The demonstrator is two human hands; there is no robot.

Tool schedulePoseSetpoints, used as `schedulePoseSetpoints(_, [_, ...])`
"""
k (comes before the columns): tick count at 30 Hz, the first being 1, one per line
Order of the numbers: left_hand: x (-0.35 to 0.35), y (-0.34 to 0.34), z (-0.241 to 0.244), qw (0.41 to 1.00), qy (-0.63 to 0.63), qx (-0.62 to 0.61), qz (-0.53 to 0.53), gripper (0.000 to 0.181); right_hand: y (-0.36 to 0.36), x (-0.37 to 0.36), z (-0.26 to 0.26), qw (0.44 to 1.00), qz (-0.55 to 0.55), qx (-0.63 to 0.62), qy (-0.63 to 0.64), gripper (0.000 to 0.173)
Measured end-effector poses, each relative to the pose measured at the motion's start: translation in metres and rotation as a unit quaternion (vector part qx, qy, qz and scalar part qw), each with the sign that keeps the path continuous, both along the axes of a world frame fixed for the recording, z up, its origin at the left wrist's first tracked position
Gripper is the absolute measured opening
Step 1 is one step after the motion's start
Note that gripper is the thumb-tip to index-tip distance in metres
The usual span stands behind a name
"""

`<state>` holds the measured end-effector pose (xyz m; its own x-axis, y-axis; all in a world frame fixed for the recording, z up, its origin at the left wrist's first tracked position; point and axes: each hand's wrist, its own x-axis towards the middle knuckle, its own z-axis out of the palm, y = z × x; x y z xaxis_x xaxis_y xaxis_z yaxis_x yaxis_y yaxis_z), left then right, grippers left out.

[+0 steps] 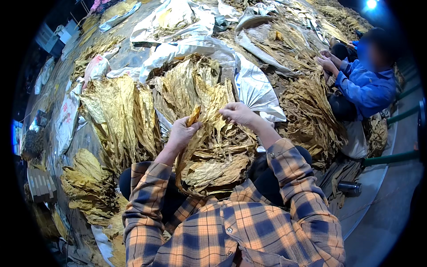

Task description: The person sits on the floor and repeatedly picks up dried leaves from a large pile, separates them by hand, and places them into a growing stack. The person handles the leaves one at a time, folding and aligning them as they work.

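My left hand [183, 131] grips the stem end of a bundle of dried tobacco leaves [186, 158], whose leaf ends hang towards my lap. Its yellow-brown tip [194, 115] sticks up past my thumb. To the right, my right hand [238, 115] is curled with its fingertips at pale leaves; whether it pinches one is hidden. Ahead of both hands spreads a heap of dried leaves [186, 86] on white woven sacking [200, 43]. More leaves [223, 170] lie in front of my lap, between my knees.
A tall yellow leaf stack [115, 113] stands at left, with a darker stack [88, 190] nearer me. At right are a brown leaf pile [307, 116] and a co-worker in a blue jacket [363, 86]. A dark flask [349, 187] lies by a green bar [390, 158].
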<state>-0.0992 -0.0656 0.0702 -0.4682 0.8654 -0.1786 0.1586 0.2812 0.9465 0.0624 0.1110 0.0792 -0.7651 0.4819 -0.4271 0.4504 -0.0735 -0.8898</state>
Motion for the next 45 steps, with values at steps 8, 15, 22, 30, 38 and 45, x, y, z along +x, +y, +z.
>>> schedulePoseSetpoints(8, [0.001, 0.001, 0.003, 0.999, 0.027, -0.018, -0.031, 0.018, 0.026, 0.007, -0.012, 0.952, 0.125, 0.255, -0.111, 0.027])
schedulePoseSetpoints(15, [-0.001, -0.002, -0.004, 0.999, 0.037, -0.002, -0.026, 0.017, 0.044, 0.022, 0.001, 0.849, 0.117, 0.424, -0.291, 0.031])
schedulePoseSetpoints(22, [0.013, -0.001, 0.020, 0.998, 0.037, -0.005, -0.045, 0.017, -0.003, -0.009, 0.002, 0.996, -0.006, -0.093, 0.005, 0.036])
schedulePoseSetpoints(30, [0.001, 0.003, -0.001, 0.999, -0.037, 0.009, 0.003, 0.018, 0.047, 0.001, -0.033, 0.984, -0.124, 0.130, 0.011, 0.026])
schedulePoseSetpoints(38, [-0.011, 0.006, 0.008, 0.906, -0.401, 0.063, 0.120, 0.022, -0.049, -0.018, 0.007, 0.968, 0.173, -0.181, -0.010, 0.054])
schedulePoseSetpoints(45, [-0.010, 0.013, 0.013, 0.877, -0.461, 0.099, 0.096, 0.027, -0.065, -0.022, -0.012, 0.982, 0.022, -0.140, 0.125, 0.022])
